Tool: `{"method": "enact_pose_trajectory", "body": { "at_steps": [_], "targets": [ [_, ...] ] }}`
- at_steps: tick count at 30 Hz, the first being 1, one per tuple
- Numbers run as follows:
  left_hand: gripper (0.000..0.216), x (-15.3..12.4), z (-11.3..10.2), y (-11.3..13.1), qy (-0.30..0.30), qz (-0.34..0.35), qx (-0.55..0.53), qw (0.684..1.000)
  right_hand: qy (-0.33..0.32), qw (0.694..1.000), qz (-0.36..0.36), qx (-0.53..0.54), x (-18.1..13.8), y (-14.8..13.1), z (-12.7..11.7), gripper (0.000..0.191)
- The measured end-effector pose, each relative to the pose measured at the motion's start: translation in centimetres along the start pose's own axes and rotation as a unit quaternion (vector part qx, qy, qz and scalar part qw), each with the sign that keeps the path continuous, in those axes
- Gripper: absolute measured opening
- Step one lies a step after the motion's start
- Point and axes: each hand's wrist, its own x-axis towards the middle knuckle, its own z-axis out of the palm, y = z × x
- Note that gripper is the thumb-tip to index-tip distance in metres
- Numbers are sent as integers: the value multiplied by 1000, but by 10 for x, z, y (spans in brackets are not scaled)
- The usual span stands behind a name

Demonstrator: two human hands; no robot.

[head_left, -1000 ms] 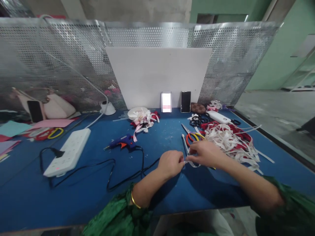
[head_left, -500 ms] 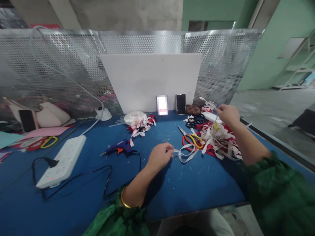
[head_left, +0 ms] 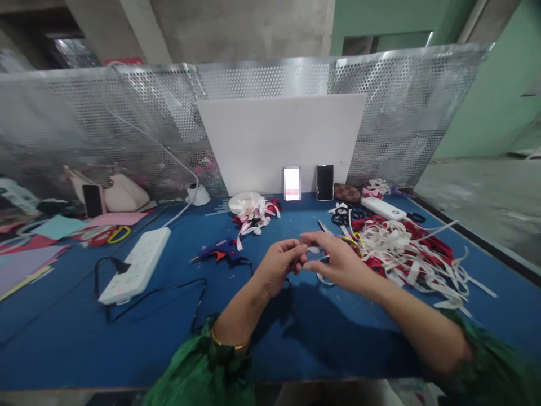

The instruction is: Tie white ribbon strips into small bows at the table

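Observation:
My left hand (head_left: 281, 264) and my right hand (head_left: 338, 260) meet above the middle of the blue table (head_left: 127, 338). Both pinch a short white ribbon strip (head_left: 313, 250) that runs between their fingertips. Just to the right of my right hand lies a heap of white and red ribbon strips (head_left: 406, 251). Scissors with red and yellow handles (head_left: 353, 239) lie partly hidden behind my right hand. A blue glue gun (head_left: 220, 250) rests left of my left hand, its black cord trailing toward me.
A white power strip (head_left: 137, 264) lies at left with a black plug in it. Two phones (head_left: 308, 182) lean on a white board (head_left: 281, 141) before a perforated metal screen. A ribbon bow pile (head_left: 253, 210), a white power bank (head_left: 382, 208) and coloured paper sheets (head_left: 29, 254) sit around.
My right hand came back from the far right of the ribbon heap to join my left hand on the white strip. The strip is now lifted off the table.

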Motion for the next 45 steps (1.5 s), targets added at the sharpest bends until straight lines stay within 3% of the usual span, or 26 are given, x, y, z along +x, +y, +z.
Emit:
{"method": "enact_pose_trajectory", "body": {
  "at_steps": [3, 7, 11, 16, 24, 27, 33, 39, 45],
  "targets": [
    [26, -1, 3, -3, -4, -2, -19, 1000, 10, 996, 70, 45, -9, -4, 6, 34],
    [29, 0, 5, -6, -6, -6, 1, 1000, -57, 986, 119, 100, -12, 12, -13, 21],
    [32, -1, 6, -9, -39, -44, 4, 998, -1, 1000, 24, -14, -12, 22, -22, 15],
    [24, -5, 7, -8, -86, -99, -7, 991, 75, 988, -50, -129, -14, 27, -17, 16],
    [30, -9, 10, -2, -50, 8, -83, 995, 102, 994, 13, -23, -16, 21, -2, 11],
    [36, -9, 11, -3, -66, 3, -93, 994, 108, 993, 41, 24, -18, 19, 3, 13],
    [53, -7, 12, -4, -75, -16, -97, 992, 121, 993, 1, 7, -19, 19, 1, 15],
    [31, -11, 12, -2, -82, -27, -51, 995, 101, 995, 0, -10, -18, 22, 2, 19],
    [51, -13, 15, 4, -43, 31, -86, 995, 101, 989, 79, 79, -17, 19, 6, 15]
  ]
}}
